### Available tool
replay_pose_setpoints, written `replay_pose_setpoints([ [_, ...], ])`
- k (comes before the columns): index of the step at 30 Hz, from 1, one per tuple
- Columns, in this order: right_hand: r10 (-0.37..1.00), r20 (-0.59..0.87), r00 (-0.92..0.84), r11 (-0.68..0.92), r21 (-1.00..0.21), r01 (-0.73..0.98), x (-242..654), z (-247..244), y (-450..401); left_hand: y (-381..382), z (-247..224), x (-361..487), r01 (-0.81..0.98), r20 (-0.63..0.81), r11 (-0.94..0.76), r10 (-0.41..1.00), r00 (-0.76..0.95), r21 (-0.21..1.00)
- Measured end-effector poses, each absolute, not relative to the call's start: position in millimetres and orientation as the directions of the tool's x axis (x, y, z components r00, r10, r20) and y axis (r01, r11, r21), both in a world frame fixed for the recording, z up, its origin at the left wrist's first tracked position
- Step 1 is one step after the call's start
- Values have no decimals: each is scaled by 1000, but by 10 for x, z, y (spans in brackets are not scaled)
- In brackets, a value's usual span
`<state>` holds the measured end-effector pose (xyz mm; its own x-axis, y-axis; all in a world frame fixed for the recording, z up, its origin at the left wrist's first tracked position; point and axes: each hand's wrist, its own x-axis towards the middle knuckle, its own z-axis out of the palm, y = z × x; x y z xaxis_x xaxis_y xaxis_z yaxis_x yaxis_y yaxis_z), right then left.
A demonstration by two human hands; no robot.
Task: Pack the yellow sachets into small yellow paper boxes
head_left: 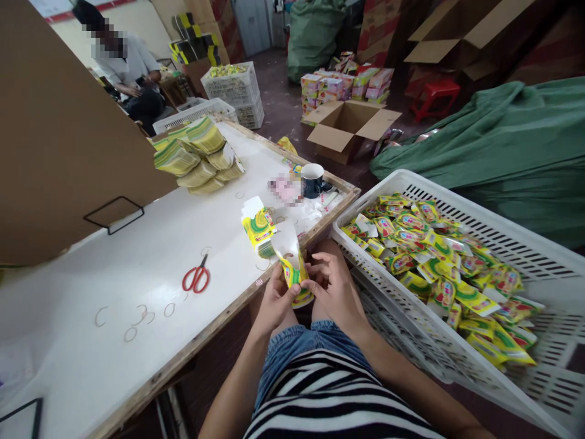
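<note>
A yellow and green printed carton [294, 271] with a white inner side is between my hands, above my lap at the table's edge. My left hand [276, 297] grips its left side, thumb on the front. My right hand [333, 282] pinches its right side with thumb and fingers. Just beyond, a small stack of flat yellow cartons [258, 227] lies on the white table [159, 244]. Red-handled scissors [196, 278] lie on the table to the left, with several rubber bands around. At the right, a white crate [397, 178] holds many folded yellow cartons [439, 256].
Bundled cartons [198, 155] are piled at the table's far side. A dark mug [312, 181] stands near the far right corner. Beyond are an open cardboard box [350, 125], green sacks [503, 146], a red stool [434, 97] and a seated person [130, 67].
</note>
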<state>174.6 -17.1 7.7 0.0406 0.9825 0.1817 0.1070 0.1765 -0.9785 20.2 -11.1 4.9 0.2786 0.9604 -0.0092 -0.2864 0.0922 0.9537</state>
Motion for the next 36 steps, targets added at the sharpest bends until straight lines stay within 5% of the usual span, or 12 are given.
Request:
replay_pose_setpoints([
  [5,876,477,-71,442,-736,513,1854,261,-118,-144,85,177,-60,0,12,979,205,998],
  [10,855,423,-299,511,-595,620,1891,411,38,-159,69,167,198,93,-134,975,203,971],
  [15,864,398,-307,503,-673,542,1862,367,118,-179,59,175,208,64,-112,972,224,972],
  [23,902,361,-236,425,-835,350,1854,268,130,-98,100,167,-136,-29,65,969,247,989],
  [32,976,218,19,216,-973,87,1755,239,21,-89,117,253,-194,-93,101,995,46,976],
  [36,987,152,41,142,-972,187,1765,88,23,-97,51,280,-156,-119,115,993,-20,981],
])
